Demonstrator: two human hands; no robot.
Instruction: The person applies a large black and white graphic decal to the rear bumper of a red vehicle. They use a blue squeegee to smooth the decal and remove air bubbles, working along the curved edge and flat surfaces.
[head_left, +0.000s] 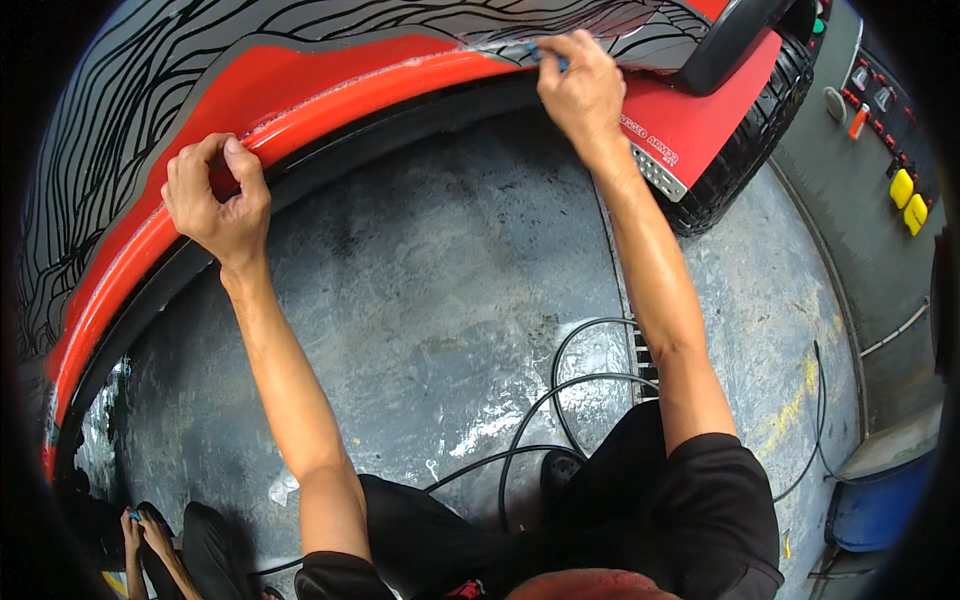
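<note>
The left hand (215, 195) pinches, thumb against curled fingers, the upper edge of the glossy red car body panel (330, 85), which arcs from lower left up to the right. Further right along that edge, the right hand (578, 88) presses a small blue tool (545, 55) between closed fingers, both hands directly on the panel.

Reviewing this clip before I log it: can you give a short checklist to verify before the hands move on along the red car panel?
1. Left hand pinching the red panel edge: ok.
2. Right hand pressing a small blue tool at the panel's upper edge: ok.
3. Film lying flat between the hands: cannot tell.
4. Black hose away from both hands: ok.
5. Wet floor underfoot: not ok.
</note>
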